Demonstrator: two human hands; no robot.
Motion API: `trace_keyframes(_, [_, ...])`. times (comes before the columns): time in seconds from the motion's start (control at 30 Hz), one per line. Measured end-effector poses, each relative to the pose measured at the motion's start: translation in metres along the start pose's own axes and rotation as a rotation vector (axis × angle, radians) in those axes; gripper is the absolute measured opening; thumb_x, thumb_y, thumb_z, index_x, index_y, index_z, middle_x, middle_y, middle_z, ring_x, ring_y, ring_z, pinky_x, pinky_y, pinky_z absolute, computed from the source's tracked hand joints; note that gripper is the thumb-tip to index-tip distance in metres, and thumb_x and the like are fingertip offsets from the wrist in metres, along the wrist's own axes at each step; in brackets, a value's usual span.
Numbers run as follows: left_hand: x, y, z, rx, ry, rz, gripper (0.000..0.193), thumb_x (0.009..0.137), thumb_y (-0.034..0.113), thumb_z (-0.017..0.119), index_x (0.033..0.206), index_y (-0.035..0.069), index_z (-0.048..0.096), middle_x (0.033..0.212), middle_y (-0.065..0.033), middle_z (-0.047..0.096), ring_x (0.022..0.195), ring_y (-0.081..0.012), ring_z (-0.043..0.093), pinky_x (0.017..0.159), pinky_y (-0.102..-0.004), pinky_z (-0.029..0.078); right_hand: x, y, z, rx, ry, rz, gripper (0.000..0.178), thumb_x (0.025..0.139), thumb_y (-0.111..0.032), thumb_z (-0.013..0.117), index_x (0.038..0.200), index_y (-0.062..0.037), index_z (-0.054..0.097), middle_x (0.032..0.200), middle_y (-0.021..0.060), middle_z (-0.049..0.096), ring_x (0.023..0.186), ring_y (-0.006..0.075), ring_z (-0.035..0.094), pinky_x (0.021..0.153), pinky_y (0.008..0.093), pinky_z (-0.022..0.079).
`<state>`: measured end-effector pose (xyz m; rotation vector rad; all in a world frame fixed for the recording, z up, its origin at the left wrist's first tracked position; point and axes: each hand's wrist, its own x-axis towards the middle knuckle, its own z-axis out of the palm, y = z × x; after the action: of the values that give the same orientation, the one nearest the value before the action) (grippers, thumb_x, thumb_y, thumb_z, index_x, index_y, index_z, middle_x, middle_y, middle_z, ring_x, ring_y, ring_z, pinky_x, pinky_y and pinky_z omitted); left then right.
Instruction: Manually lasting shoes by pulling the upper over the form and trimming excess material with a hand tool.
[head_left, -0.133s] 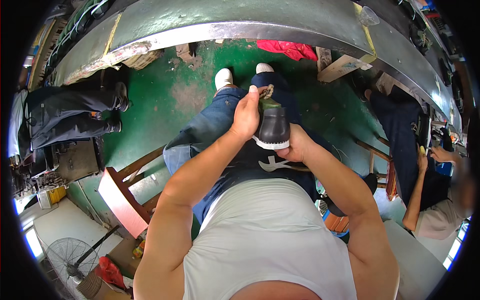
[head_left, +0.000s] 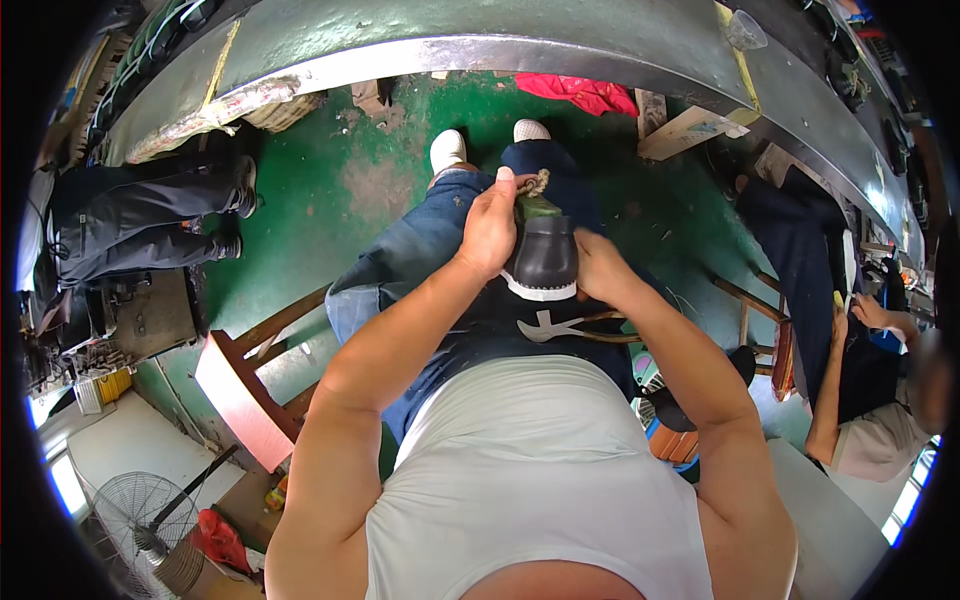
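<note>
A black shoe (head_left: 545, 258) with a white sole edge is held over my lap, its heel end toward me. A green last (head_left: 541, 207) fills its opening, and a knotted rope loop (head_left: 536, 183) comes off the last's far end. My left hand (head_left: 489, 231) is closed around the shoe's left side, thumb pointing up and away. Against the right side of the heel is my right hand (head_left: 602, 268), curled, its fingertips hidden behind the shoe. Metal-headed pincers (head_left: 560, 328) lie across the dark cloth on my lap, just nearer than the shoe.
A metal-edged workbench (head_left: 480, 52) curves across the far side. Red cloth (head_left: 578, 94) lies on the green floor below it. Wooden seats flank me, one a stool (head_left: 245, 400) at left. A co-worker (head_left: 870, 390) sits at right; another person's legs (head_left: 150, 215) show at left.
My right hand has moved up from under the heel to the shoe's right side, uncovering more of the pincers. My left hand keeps its hold. The co-worker's hands have shifted slightly.
</note>
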<state>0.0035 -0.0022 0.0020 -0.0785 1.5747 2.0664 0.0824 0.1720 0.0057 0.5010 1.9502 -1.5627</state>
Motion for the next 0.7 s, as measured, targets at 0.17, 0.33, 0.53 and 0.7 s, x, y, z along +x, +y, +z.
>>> trace_keyframes(0.17, [0.000,-0.003,0.000,-0.001,0.017,0.006,0.064,0.106,0.052,0.037,0.121,-0.005,0.063,0.111,-0.0105,0.066,0.103,-0.0159,0.060,0.095,-0.0299,0.046,-0.031,-0.031,-0.018,0.246,-0.181,-0.396,0.047,0.101,-0.020,0.054,0.144,-0.0045,0.042,0.138,0.0195,0.052,0.113,0.0359,0.062,0.092,0.0400,0.053])
trace_keyframes(0.33, [0.009,-0.003,0.002,0.044,0.015,0.033,0.065,0.105,0.054,0.037,0.125,-0.004,0.059,0.105,-0.0091,0.066,0.096,-0.0165,0.063,0.088,-0.0304,0.051,-0.035,-0.051,-0.024,-0.566,0.118,-0.787,0.104,0.061,-0.044,0.090,0.141,-0.0012,0.040,0.144,0.0195,0.047,0.123,0.0357,0.057,0.098,0.0417,0.050])
trace_keyframes(0.53, [0.022,-0.015,-0.009,-0.007,0.124,0.075,0.064,0.106,0.054,0.036,0.128,-0.003,0.056,0.123,-0.0116,0.058,0.116,-0.0191,0.054,0.101,-0.0342,0.043,-0.032,-0.083,-0.021,-0.706,0.129,-0.745,0.090,0.065,-0.038,0.087,0.135,-0.0011,0.045,0.129,0.0180,0.058,0.111,0.0373,0.062,0.091,0.0434,0.053])
trace_keyframes(0.7, [0.011,-0.015,-0.042,-0.068,-0.320,0.233,0.073,0.103,0.058,0.035,0.148,0.000,0.040,0.146,-0.0130,0.046,0.136,-0.0262,0.043,0.116,-0.0394,0.030,-0.018,-0.110,-0.024,-0.744,0.176,-0.687,0.082,0.063,-0.029,0.083,0.131,-0.0014,0.046,0.121,0.0211,0.060,0.109,0.0395,0.062,0.092,0.0438,0.051])
